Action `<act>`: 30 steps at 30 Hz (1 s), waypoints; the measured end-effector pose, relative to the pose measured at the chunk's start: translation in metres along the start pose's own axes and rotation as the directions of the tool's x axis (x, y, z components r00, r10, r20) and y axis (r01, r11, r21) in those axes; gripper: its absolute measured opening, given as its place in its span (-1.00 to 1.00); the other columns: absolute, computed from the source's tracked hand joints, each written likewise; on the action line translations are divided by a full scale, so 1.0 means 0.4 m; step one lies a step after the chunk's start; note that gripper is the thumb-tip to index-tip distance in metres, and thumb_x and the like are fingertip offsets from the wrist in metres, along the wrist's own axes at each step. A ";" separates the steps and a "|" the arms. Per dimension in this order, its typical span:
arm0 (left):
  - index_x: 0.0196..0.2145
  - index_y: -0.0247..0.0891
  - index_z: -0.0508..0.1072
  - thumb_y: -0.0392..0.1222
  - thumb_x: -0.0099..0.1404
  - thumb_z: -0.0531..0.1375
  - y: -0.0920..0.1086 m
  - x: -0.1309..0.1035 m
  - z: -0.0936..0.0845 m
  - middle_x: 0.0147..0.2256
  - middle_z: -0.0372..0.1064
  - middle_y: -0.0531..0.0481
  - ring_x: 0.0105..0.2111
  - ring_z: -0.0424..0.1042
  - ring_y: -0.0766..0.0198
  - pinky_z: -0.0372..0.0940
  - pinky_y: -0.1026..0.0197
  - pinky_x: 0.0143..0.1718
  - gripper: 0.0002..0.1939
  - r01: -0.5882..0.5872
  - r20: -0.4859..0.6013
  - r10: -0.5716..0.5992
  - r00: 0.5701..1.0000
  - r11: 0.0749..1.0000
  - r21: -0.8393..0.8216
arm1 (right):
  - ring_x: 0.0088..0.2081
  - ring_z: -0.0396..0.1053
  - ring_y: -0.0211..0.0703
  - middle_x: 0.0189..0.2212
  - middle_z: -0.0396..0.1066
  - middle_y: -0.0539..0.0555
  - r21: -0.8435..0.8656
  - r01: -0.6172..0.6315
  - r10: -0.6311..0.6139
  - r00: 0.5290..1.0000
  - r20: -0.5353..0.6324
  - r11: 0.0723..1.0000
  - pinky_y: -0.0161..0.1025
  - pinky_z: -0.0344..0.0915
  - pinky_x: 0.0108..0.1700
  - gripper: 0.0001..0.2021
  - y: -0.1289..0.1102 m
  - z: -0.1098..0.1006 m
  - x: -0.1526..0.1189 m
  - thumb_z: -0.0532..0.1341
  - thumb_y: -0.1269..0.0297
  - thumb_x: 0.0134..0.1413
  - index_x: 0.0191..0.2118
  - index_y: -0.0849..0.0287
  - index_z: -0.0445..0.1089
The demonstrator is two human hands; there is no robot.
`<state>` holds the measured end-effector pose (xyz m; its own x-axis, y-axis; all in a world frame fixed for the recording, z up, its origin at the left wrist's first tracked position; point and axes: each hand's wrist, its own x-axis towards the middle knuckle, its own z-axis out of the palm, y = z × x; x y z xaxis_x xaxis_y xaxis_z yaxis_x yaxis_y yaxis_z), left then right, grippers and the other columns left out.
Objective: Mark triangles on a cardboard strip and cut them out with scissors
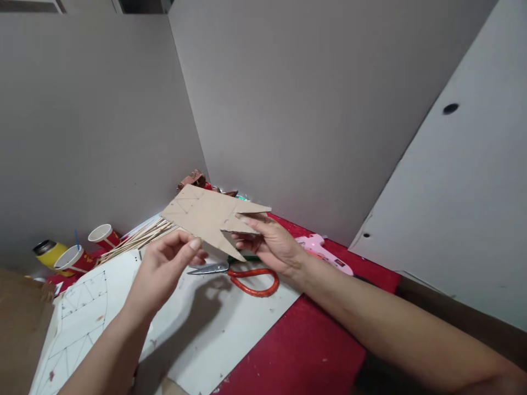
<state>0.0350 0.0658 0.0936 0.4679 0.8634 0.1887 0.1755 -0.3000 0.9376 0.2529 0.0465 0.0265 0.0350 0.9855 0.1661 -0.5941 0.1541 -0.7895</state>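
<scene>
"Nearest first, what do you have in front of you?"

"From my remote seat, I see one red tabletop (304, 351) under white paper (247, 318), with two zigzag bands drawn at the paper's left side. One pair of scissors (253, 282) rests on it, an orange handle loop toward the right."

"And the two hands?"

"Both are raised above the paper. My right hand (275, 244) grips one cardboard piece (201, 211) by its three-pointed end, clamped between thumb and fingers. My left hand (168, 266) has its thumb and fingertips close together at the cardboard's lower edge; I cannot tell whether they pinch it. Pencil lines mark the far end."

"What is beyond them?"

"One pink tool (325, 253) lies past my right wrist. Across on the left I count one bundle of thin sticks (142, 237), its sticks overlapping too much to number, two red-and-white cups (76, 260), one with a blue straw (77, 239), and one yellow bottle (51, 253). Farther back, gray panels (288, 109) meet at a corner."
</scene>
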 end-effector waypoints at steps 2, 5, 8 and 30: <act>-0.37 -0.27 0.47 0.12 0.21 0.35 -0.018 0.010 0.021 -0.41 0.49 -0.02 -0.43 0.47 0.28 0.41 0.25 -0.34 -0.64 0.146 0.057 -0.136 0.989 0.963 -0.229 | -0.36 0.56 -0.20 -0.34 0.59 0.00 0.000 0.029 -0.029 1.000 0.011 1.000 -0.31 0.51 -0.34 -0.72 0.008 0.009 -0.006 0.46 0.12 -0.02 -0.19 0.09 0.53; -0.23 -0.24 0.49 0.15 0.16 0.36 -0.037 0.018 0.051 -0.36 0.50 0.00 -0.44 0.49 0.28 0.46 0.19 -0.35 -0.58 0.241 0.076 -0.233 0.970 0.855 -0.459 | -0.37 0.55 -0.21 -0.34 0.58 -0.02 -0.023 0.037 -0.036 0.998 0.058 0.999 -0.28 0.50 -0.32 -0.72 0.025 0.025 -0.016 0.46 0.10 -0.02 -0.20 0.08 0.52; -0.17 -0.25 0.52 0.11 0.09 0.42 -0.039 0.017 0.068 -0.31 0.55 -0.06 -0.42 0.52 0.22 0.49 0.17 -0.36 -0.53 0.289 0.098 -0.281 0.955 0.789 -0.543 | -0.38 0.54 -0.20 -0.34 0.57 0.00 -0.073 0.012 -0.003 0.991 0.133 0.997 -0.23 0.49 -0.31 -0.69 0.042 0.036 -0.026 0.45 0.07 0.00 -0.18 0.11 0.51; -0.33 -0.33 0.59 -0.13 -0.01 0.49 0.073 -0.021 -0.087 -0.42 0.58 -0.05 -0.41 0.58 0.14 0.48 0.25 -0.42 -0.69 -0.241 -0.374 0.010 0.927 0.779 -0.578 | -0.11 0.45 0.23 -0.17 0.49 0.36 -0.866 0.300 0.371 0.917 0.146 -0.400 -0.06 0.30 -0.12 -0.72 0.028 0.033 -0.044 0.23 0.50 -0.06 -0.16 0.32 0.47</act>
<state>0.0059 0.0638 0.1297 0.1120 0.9494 0.2935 -0.4772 -0.2077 0.8539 0.2351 0.0298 0.0226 -0.3057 0.9505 -0.0547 0.9441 0.2952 -0.1468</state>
